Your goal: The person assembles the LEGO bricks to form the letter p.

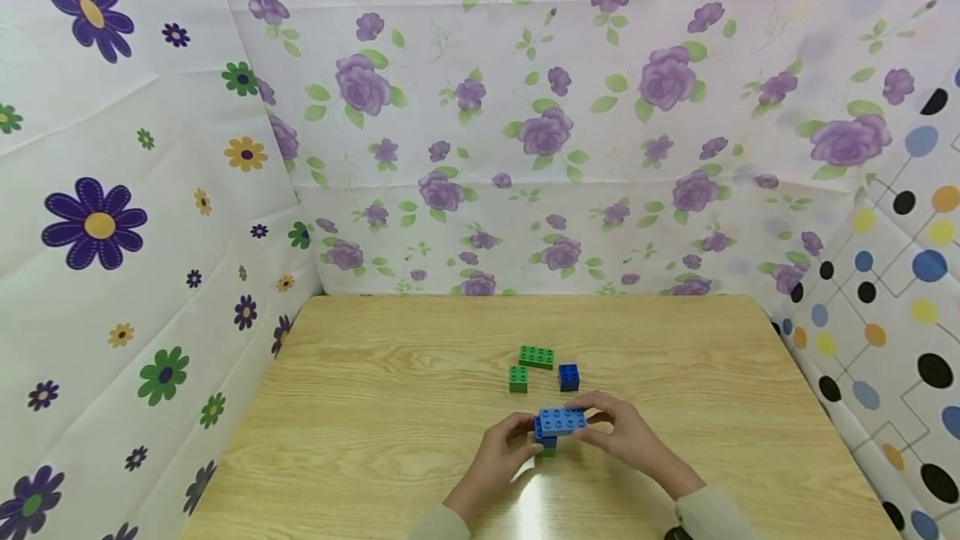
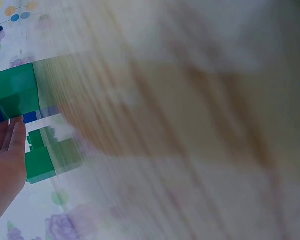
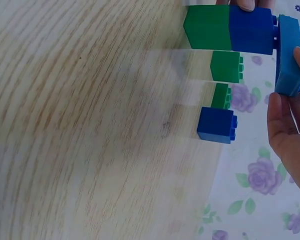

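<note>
My left hand [image 1: 497, 455] grips a small upright stack, a dark blue brick [image 3: 251, 30] on top of a green brick [image 3: 207, 27]. Its fingertips lie on the dark blue brick in the right wrist view. Between thumb and fingers my right hand [image 1: 626, 437] pinches a longer light blue brick [image 1: 562, 421], studs up. That brick lies across the top of the stack, slightly tilted, right at the dark blue brick's studs, and juts out to the right. In the left wrist view the stack's green brick [image 2: 19, 90] shows beside the left fingers; blur covers most of that view.
Beyond the hands on the wooden table [image 1: 375, 407] lie a long green brick [image 1: 536, 357], a small green brick [image 1: 518, 379] and a small dark blue brick [image 1: 568, 377]. A flowered cloth [image 1: 510, 215] hangs behind the table, with patterned cloths at both sides.
</note>
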The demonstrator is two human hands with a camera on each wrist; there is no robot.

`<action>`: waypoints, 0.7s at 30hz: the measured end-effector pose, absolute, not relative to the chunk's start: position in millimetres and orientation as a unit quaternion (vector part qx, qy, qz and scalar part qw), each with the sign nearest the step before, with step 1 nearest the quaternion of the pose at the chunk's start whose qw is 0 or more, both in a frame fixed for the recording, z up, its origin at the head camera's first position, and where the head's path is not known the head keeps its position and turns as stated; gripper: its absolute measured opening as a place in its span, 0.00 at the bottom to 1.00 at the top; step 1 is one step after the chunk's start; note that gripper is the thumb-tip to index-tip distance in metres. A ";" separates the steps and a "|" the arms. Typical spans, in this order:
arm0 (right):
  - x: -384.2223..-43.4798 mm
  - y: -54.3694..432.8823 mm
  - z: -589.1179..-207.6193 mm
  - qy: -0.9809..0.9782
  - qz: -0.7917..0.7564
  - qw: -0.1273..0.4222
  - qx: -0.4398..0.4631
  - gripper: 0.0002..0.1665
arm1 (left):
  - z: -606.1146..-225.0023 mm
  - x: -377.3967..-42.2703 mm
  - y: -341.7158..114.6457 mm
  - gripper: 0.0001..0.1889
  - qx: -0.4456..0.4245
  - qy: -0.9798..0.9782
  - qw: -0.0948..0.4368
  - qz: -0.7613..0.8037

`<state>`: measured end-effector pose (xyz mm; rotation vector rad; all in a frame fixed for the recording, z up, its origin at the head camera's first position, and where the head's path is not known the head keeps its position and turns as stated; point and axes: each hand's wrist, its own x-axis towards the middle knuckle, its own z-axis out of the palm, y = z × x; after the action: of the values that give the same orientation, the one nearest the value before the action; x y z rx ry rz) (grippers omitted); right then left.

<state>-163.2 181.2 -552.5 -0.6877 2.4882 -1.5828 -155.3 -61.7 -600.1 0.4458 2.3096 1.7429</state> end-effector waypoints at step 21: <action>-165.4 173.8 -551.4 0.810 -0.517 0.099 -0.259 0.24 | -601.4 -156.7 -61.1 0.17 0.151 0.779 0.111 0.598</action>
<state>-165.4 173.8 -551.4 -0.7647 2.3954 -1.5290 -156.7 -61.1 -601.4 0.4425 2.2879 1.7565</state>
